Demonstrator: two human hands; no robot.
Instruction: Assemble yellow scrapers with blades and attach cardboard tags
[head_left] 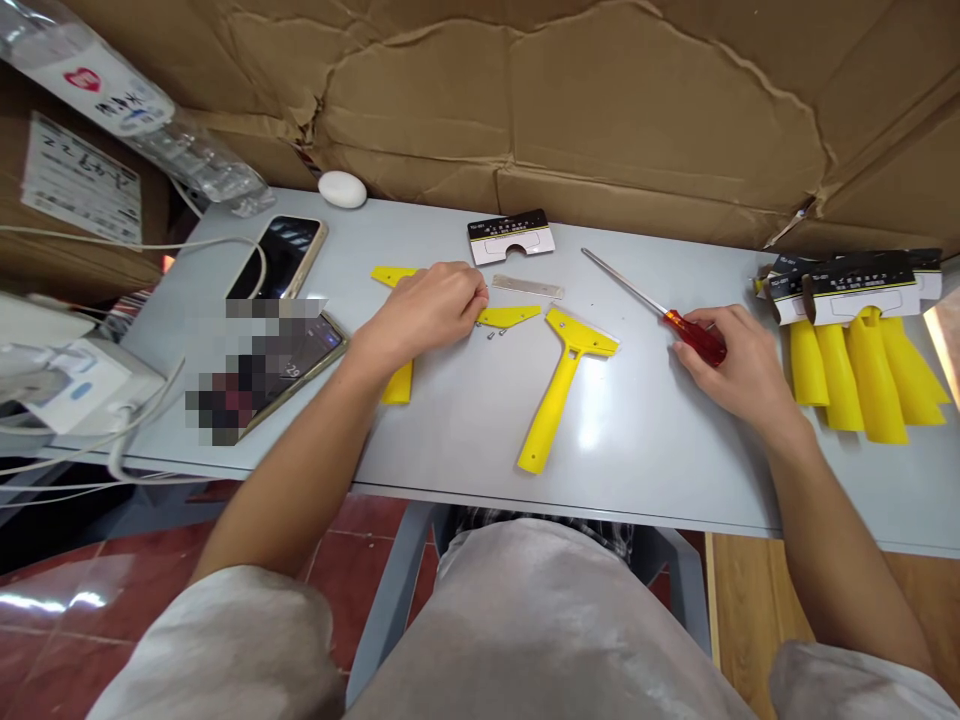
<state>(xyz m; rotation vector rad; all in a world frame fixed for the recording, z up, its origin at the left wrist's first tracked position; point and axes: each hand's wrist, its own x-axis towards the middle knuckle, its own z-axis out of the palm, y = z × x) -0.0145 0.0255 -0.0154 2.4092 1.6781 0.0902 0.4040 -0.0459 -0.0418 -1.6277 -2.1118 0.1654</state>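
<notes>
My right hand (739, 360) is closed around the red handle of a screwdriver (630, 283), whose metal shaft points up and to the left over the table. My left hand (442, 305) is closed, fingers pinched together beside a yellow clamp plate (510, 317); whatever is between its fingertips is hidden. Small screws (491, 335) lie just below that plate. Partly covered by the left hand and wrist is another yellow scraper (397, 385). Between my hands a yellow scraper (559, 385) lies flat, head upward. A thin metal blade (528, 287) rests above the clamp plate.
Several yellow scraper handles (874, 375) with black-and-white cards lie at the right. A similar card (511, 238) sits at the back. Two phones, the upper one a dark phone (281, 255), white cables and a plastic bottle (135, 105) occupy the left. Cardboard (600, 110) walls the back.
</notes>
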